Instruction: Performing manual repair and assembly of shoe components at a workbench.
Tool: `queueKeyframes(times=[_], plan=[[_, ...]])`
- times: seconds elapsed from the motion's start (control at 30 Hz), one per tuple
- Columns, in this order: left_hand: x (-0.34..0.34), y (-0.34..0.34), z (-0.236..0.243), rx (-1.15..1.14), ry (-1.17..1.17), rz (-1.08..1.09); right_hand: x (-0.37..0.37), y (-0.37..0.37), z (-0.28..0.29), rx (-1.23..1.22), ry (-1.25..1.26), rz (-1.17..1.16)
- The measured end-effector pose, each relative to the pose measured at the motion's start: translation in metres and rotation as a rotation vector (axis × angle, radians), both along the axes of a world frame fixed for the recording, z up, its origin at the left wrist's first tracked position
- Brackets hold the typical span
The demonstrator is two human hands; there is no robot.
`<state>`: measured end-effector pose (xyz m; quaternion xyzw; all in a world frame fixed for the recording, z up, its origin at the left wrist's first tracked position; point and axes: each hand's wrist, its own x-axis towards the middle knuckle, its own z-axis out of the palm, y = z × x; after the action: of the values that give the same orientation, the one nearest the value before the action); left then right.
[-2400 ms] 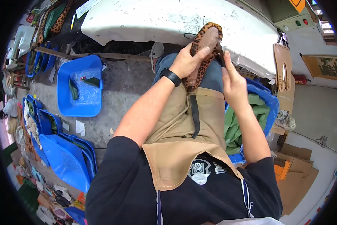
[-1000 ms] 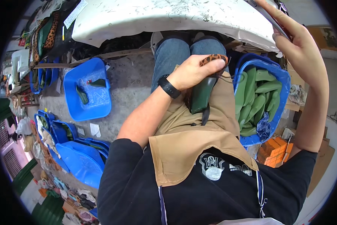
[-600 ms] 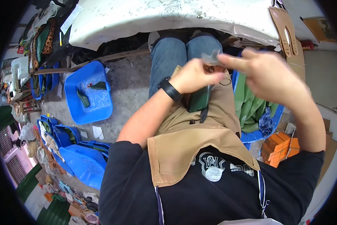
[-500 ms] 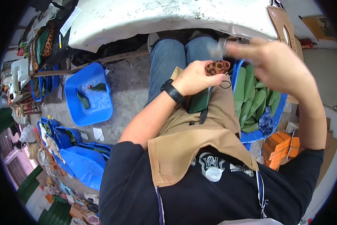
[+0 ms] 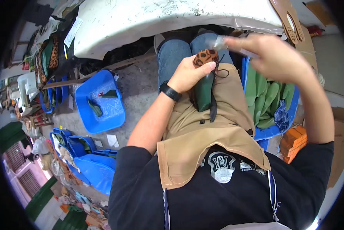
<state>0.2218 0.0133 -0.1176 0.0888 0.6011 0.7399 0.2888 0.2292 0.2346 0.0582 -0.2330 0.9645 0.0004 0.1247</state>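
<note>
My left hand (image 5: 188,73) grips a shoe (image 5: 205,94) on my lap, with the thumb pressed on top. Leopard print covers its far end; its near part is smooth dark green, and a dark strap and thin cord hang from it. My right hand (image 5: 273,55) is raised to the right, its fingers wrapped round a tool whose blurred metal head looks like a hammer's (image 5: 218,43). That head hovers just beyond the leopard-print end; whether they touch is unclear. A tan apron (image 5: 233,103) lies under the shoe.
Right of my legs stands a blue bin (image 5: 292,115) full of green shoe lasts (image 5: 269,96). A blue tub (image 5: 103,123) on the left floor holds two dark green pieces. Ahead is a white table (image 5: 172,19). Orange blocks (image 5: 293,142) sit near my right elbow.
My left hand has shifted left and turned the shoe, so more of its green part shows. My right hand has moved slightly left with the hammer, which stays blurred. The whole view has shifted a little.
</note>
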Motion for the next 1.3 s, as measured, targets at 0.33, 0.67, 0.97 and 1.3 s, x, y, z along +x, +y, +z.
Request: queueKeyframes(times=[0.33, 0.67, 0.97, 1.3], plan=[[0.019, 0.003, 0.009, 0.053, 0.005, 0.018, -0.031, 0.005, 0.035, -0.045, -0.137, -0.114], [0.006, -0.009, 0.009, 0.025, 0.032, 0.008, -0.001, 0.018, -0.014, -0.284, -0.123, -0.1], [0.009, -0.011, 0.006, 0.02, 0.007, 0.087, 0.026, 0.013, -0.037, -0.515, -0.479, -0.469], [0.005, 0.011, 0.014, -0.077, 0.055, 0.004, 0.0, 0.016, 0.02, -0.405, -0.147, -0.349]])
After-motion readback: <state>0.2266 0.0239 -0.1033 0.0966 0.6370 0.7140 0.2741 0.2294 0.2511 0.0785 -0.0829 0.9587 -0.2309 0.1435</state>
